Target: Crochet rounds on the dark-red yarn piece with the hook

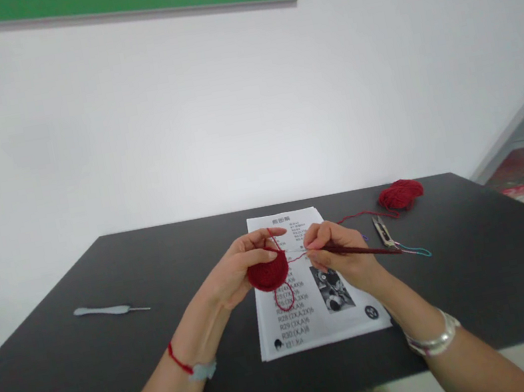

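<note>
Above the printed sheet (312,336), my left hand (241,264) pinches a round red crochet piece (269,274) by its upper left edge. Red yarn runs up over a finger of that hand, and a loop of it dangles below the piece. My right hand (338,253) is closed round a crochet hook (363,249) with a dark red handle and a thin metal shaft. The hook's tip meets the upper right edge of the red piece. A strand of yarn passes between the piece and my right hand's fingers.
A ball of red yarn (400,194) lies at the back right of the dark table (213,380), its strand trailing left. Small thread snips (383,232) with a blue cord lie nearer. Another hook (110,310) with a grey handle rests at the left. Shelving stands at the far right.
</note>
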Tool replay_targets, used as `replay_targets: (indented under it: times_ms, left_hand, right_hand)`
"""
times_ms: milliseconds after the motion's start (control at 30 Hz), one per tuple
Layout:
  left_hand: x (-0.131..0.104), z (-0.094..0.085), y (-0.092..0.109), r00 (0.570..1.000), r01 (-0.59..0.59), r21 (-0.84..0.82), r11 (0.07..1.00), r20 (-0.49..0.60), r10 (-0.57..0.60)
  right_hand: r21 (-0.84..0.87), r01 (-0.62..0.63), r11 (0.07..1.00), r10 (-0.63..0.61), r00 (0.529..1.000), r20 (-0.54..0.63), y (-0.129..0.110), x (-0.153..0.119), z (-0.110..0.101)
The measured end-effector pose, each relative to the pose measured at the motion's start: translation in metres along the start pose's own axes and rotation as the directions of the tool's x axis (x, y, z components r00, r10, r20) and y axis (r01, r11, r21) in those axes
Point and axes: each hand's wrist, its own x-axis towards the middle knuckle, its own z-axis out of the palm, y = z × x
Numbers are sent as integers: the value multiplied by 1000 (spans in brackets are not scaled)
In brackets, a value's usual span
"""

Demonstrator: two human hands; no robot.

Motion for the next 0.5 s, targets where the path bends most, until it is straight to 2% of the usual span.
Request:
replay_targets:
  times_ms: [200, 333, 500]
  left_hand:
    - [-1, -3, 2, 993, 106, -38, 994, 47, -104]
    - [0, -2, 2, 989, 141, -48, 989, 49, -139]
    - [0, -2, 4, 988, 152, -25, 988, 27, -151]
  right_hand:
    - [101, -22, 995, 24, 1000, -19, -2, 3, 5]
    - [26, 12, 1000, -11, 999, -47, -2, 1, 7]
    - [-90, 46, 995, -46, 999, 8, -4, -1, 4]
